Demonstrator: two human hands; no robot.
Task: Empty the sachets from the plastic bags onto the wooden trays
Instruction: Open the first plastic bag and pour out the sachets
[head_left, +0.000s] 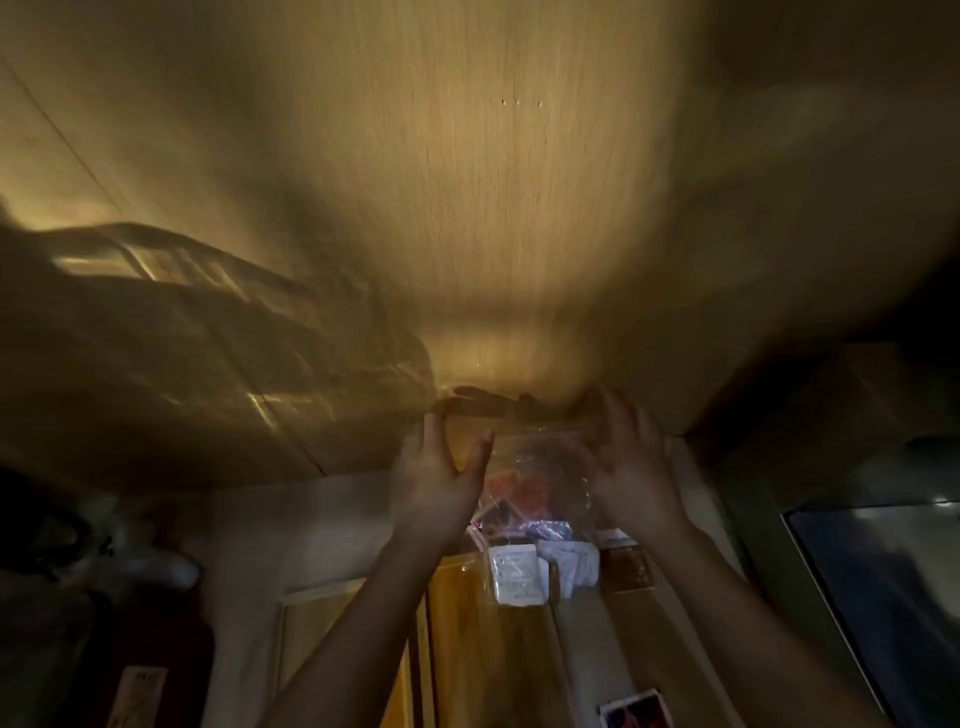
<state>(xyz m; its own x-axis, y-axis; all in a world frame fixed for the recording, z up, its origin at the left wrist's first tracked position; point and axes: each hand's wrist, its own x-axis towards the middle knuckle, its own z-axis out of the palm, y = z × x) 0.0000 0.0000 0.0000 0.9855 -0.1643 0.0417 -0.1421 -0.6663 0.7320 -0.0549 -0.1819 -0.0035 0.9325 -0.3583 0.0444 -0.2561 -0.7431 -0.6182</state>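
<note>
A clear plastic bag (535, 483) hangs between my two raised hands, low in the middle of the dim, blurred head view. My left hand (436, 478) grips its left side and my right hand (636, 467) its right side, both near the top. Red and purple sachets show through the plastic, and white sachets (517, 574) sit at its lower end. Under the bag lies a yellow-brown wooden tray (483, 654). A second, paler wooden tray (317, 629) lies beside it to the left.
A large lit wooden surface (493, 182) fills the upper frame. Crumpled clear plastic (208, 338) lies at the left. A dark glass panel (883, 587) is at the right. A loose red sachet (636, 709) rests near the bottom edge, a dark object (140, 649) at lower left.
</note>
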